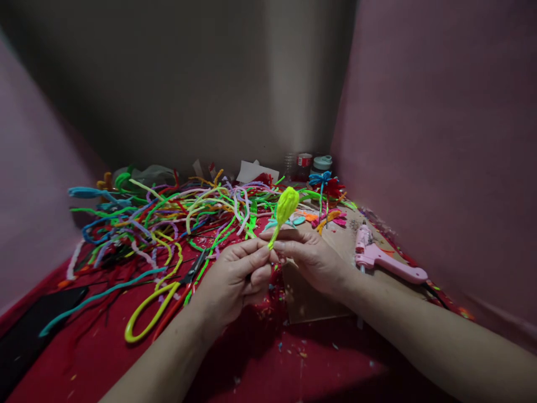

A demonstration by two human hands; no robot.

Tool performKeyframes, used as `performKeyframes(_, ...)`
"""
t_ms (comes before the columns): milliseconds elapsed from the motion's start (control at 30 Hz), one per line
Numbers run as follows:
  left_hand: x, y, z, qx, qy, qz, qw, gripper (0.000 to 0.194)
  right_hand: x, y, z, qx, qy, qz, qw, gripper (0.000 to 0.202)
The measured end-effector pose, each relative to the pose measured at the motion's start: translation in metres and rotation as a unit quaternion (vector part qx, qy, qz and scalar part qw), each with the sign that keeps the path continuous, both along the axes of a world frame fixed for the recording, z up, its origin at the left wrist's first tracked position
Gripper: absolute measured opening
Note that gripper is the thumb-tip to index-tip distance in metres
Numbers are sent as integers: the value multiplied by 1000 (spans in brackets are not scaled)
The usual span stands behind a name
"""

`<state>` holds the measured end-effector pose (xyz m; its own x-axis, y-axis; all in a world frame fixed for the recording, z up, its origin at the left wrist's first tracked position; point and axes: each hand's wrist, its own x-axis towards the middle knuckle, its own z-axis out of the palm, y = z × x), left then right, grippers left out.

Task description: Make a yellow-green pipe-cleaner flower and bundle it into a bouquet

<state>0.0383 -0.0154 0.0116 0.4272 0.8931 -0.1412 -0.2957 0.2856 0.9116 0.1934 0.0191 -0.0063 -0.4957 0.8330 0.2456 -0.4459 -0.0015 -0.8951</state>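
Bud: 1, yellow-green [287, 204], leaning right, rising from between both grips.
Left grip: thumb and fingers [243, 270] pinched together on bud's stem base.
Right grip: also pinched [311, 258], same stem, just beside left.
Pipe cleaners: tangled pile [168, 204], too many to count, left of and beyond grips.
Scissors: 1 [197, 270], just left of left grip.
Glue gun: 1 [369, 254], right of right grip, on cardboard [312, 294].
Flowers: blue [321, 179], red [334, 188], beyond right grip.
Bottles: 3 [322, 163], beyond grips; contents unclear.
Edges: walls [440, 140] left, right, beyond grips.
Room: scrap-strewn red cloth [260, 361], near side of grips.
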Motion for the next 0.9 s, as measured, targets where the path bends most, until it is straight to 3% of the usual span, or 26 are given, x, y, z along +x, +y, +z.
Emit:
performKeyframes(100,-4,3,-1,-16,-27,-42,999,15,-1,3,-3,-7,1,13,1000,13)
performKeyframes(200,-3,3,0,-2,5,-45,999,17,-4,3,-5,-27,30,1,999,11)
performKeyframes(267,0,2,1,43,76,-10,996,21,-6,1,-6,-45,47,-18,998,10)
performKeyframes(333,4,-1,0,129,184,52,973,22,-7,-1,-6,-67,51,-43,995,9)
performKeyframes(400,7,-3,-3,242,308,128,911,15,-8,-4,-6,-88,49,-70,992,7)
performKeyframes(533,10,-5,-18,418,477,236,736,16,-10,-7,-6,-113,45,-106,987,7)
performKeyframes(667,7,-2,-31,556,548,267,565,17,-12,-8,-7,-148,31,-109,983,9)
performKeyframes(733,5,-1,-34,601,571,259,495,18,-12,-9,-10,-164,19,-106,981,9)
performKeyframes(800,3,0,-34,626,581,247,458,19,-12,-9,-12,-170,10,-99,980,12)
performKeyframes(867,2,0,-32,632,577,242,457,19,-12,-9,-12,-164,0,-90,982,16)
performKeyframes(900,2,-1,-30,628,570,245,470,17,-12,-9,-12,-160,-5,-85,983,17)
